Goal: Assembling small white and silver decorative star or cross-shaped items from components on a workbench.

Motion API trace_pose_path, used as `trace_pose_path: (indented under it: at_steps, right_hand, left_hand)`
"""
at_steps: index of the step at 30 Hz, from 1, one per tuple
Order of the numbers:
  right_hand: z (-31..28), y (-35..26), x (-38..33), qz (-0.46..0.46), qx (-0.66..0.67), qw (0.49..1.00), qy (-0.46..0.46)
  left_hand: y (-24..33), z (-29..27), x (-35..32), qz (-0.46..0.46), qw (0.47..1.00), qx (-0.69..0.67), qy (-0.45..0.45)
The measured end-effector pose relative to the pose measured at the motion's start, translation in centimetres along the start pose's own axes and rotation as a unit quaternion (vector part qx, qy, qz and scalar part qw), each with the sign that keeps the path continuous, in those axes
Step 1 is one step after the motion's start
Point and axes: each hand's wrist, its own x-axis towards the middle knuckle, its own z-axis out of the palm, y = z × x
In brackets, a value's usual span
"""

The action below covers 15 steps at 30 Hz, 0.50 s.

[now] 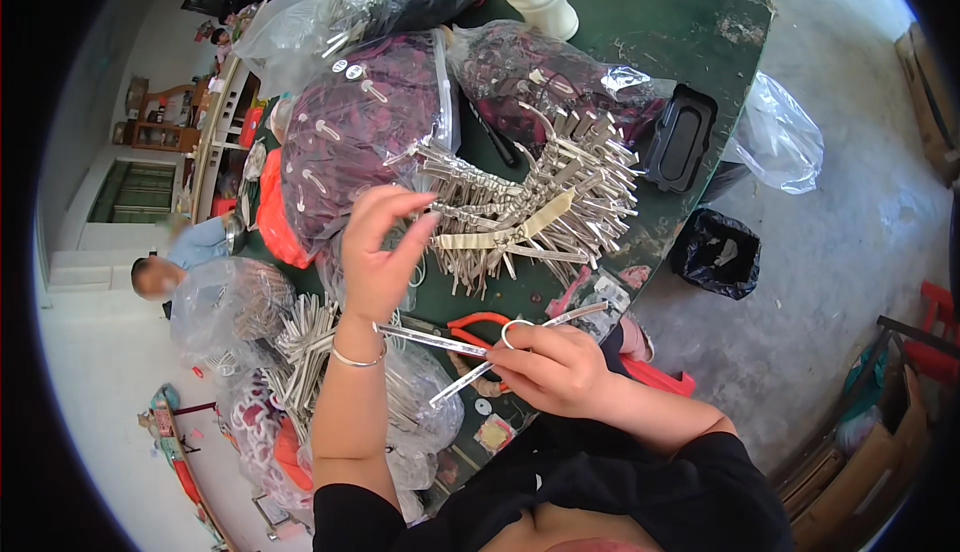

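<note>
Left hand [380, 252] raised, fingers spread; right hand [555, 367] pinching metal strips [450, 362].

A: Where is the green counter [660, 22] open?

B: Only a bare strip at its far right, beside the black plastic tray [679, 138].

A: And the middle?

B: Blocked by a fanned heap of flat silver metal strips [540, 207], with clear plastic bags of dark red pieces [350, 132] crowding just behind and left.
</note>
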Motion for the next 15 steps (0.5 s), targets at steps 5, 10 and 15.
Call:
trace_pose_path:
  at_steps: [5,10,15]
  right_hand:
    - [-0.1,0.1,0.1,-0.021,0.039,0.998,0.036]
    - [0.1,0.0,-0.1,-0.022,0.041,0.998,0.035]
    - [0.0,0.2,-0.2,-0.026,0.033,0.999,0.034]
  left_hand:
    - [4.5,3.1,3.0,0.309,0.926,0.114,-0.183]
    - [6.6,7.4,3.7,0.339,0.899,0.152,-0.232]
    - [6.3,9.3,4.2,0.346,0.897,0.169,-0.217]
